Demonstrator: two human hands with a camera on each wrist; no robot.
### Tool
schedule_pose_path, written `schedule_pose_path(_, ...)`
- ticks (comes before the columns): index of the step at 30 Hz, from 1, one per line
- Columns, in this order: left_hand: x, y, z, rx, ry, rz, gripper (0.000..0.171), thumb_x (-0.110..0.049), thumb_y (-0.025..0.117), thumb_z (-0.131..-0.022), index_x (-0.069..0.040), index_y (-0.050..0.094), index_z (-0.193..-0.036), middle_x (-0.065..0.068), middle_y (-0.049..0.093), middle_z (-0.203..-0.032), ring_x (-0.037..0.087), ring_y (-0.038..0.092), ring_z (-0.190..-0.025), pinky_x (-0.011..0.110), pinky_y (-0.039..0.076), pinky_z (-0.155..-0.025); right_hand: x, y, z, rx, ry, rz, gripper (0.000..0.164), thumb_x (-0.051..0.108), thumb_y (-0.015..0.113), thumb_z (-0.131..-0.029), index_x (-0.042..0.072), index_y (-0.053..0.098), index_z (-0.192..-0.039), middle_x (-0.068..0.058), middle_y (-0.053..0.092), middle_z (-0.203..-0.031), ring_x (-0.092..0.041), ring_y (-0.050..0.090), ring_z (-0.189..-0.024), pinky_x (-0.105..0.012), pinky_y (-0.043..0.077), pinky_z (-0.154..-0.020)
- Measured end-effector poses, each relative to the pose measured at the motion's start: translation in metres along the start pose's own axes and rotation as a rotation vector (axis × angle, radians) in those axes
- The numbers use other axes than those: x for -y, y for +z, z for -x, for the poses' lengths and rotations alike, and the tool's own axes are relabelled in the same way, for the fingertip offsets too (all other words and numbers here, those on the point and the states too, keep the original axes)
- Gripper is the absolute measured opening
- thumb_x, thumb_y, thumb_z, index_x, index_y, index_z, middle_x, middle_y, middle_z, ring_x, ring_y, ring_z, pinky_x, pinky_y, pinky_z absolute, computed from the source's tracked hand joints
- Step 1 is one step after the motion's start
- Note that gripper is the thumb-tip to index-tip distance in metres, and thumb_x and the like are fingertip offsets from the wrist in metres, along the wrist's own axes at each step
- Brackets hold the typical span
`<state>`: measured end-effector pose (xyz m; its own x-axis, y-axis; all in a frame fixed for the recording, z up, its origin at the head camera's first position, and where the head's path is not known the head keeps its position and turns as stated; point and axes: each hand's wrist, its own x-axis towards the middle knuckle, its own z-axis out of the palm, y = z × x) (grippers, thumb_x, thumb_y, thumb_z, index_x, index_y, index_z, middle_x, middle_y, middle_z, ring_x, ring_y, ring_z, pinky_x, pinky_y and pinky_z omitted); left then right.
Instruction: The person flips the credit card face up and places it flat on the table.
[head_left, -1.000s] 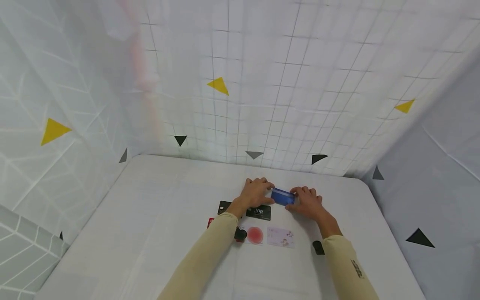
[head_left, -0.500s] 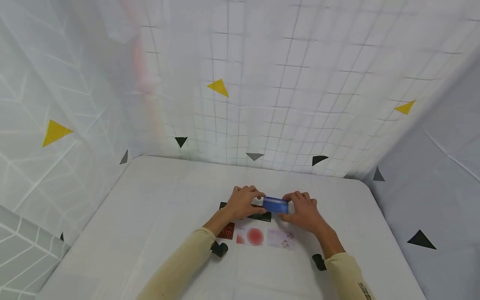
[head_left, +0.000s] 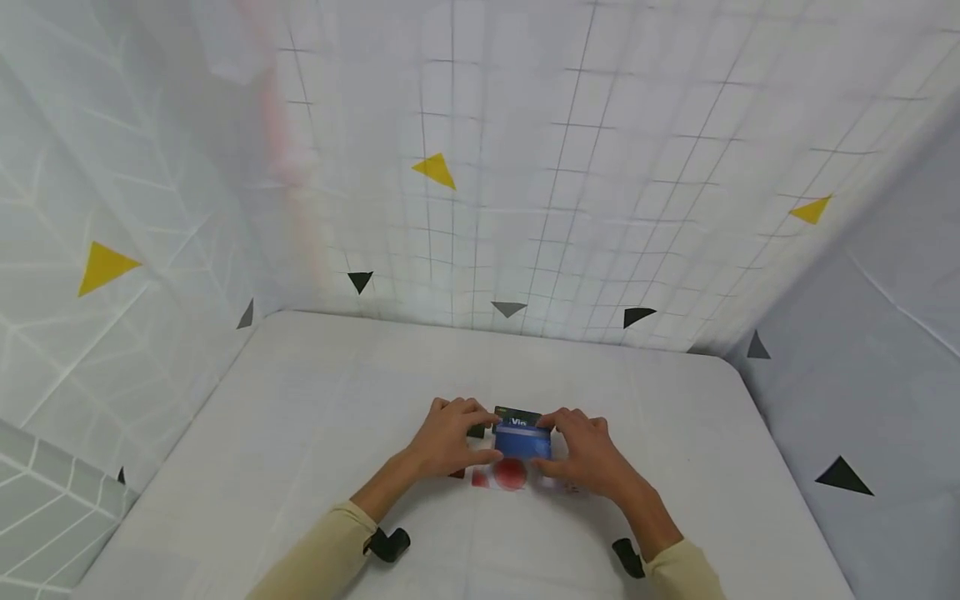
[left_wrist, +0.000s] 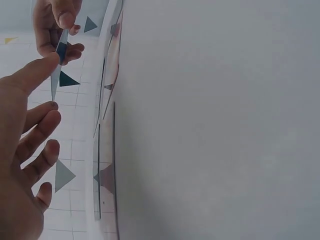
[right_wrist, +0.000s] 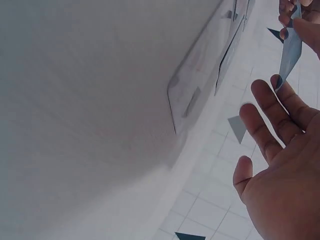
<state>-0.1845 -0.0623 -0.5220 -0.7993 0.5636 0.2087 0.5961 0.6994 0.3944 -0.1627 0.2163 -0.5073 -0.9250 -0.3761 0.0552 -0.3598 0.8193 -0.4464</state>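
A blue card (head_left: 522, 442) hangs between my two hands, above other cards on the white table. My left hand (head_left: 447, 439) pinches its left end between thumb and forefinger. The thumb and forefinger of my right hand (head_left: 587, 450) pinch the opposite end. Seen nearly edge-on in the left wrist view, the blue card (left_wrist: 61, 53) is off the table, and the other fingers spread loosely. Behind it lies a black "Vip" card (head_left: 513, 413), partly covered. A white card with a red circle (head_left: 511, 476) shows just in front of it.
Left of these, a dark red card (head_left: 458, 473) and another black card (head_left: 476, 432) are mostly hidden by the left hand. A pale lilac card (right_wrist: 200, 75) lies flat under the right hand. Patterned white curtains (head_left: 600, 167) enclose the table (head_left: 337, 375) at back and sides.
Both hands have brought the blue card toward the person and slightly left, from behind the black cards to over the "Vip" card's front edge. Both keep their pinch.
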Motion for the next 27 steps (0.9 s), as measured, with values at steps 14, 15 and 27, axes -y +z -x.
schedule_pose_path(14,-0.003,-0.003,0.03,-0.021,0.018,-0.014,0.058,-0.069,0.066,-0.084,-0.031,0.068,-0.127,-0.012,0.064,-0.114,0.01,0.056,-0.111,0.043,0.032,-0.093,0.02,0.009,0.017,0.014,-0.013,-0.042,0.057,0.048,0.085,-0.075,0.024,0.062,-0.121,0.013,0.062,-0.112,-0.016,0.057,-0.107,-0.047,0.03,-0.091)
schedule_pose_path(15,-0.003,-0.004,0.03,-0.025,0.02,-0.011,0.058,-0.069,0.066,-0.085,-0.031,0.068,-0.127,-0.012,0.064,-0.114,0.01,0.056,-0.111,0.043,0.032,-0.093,0.02,0.009,0.017,0.013,-0.016,-0.043,0.057,0.048,0.085,-0.076,0.025,0.062,-0.121,0.014,0.062,-0.112,-0.017,0.057,-0.108,-0.047,0.03,-0.092)
schedule_pose_path(27,-0.004,-0.006,0.037,-0.042,0.017,0.026,0.058,-0.064,0.072,-0.083,-0.03,0.068,-0.129,-0.011,0.066,-0.11,0.008,0.056,-0.109,0.045,0.034,-0.095,0.024,0.01,0.016,0.01,-0.023,-0.09,0.056,0.047,0.085,-0.076,0.026,0.06,-0.121,0.015,0.06,-0.11,-0.019,0.055,-0.108,-0.047,0.031,-0.094)
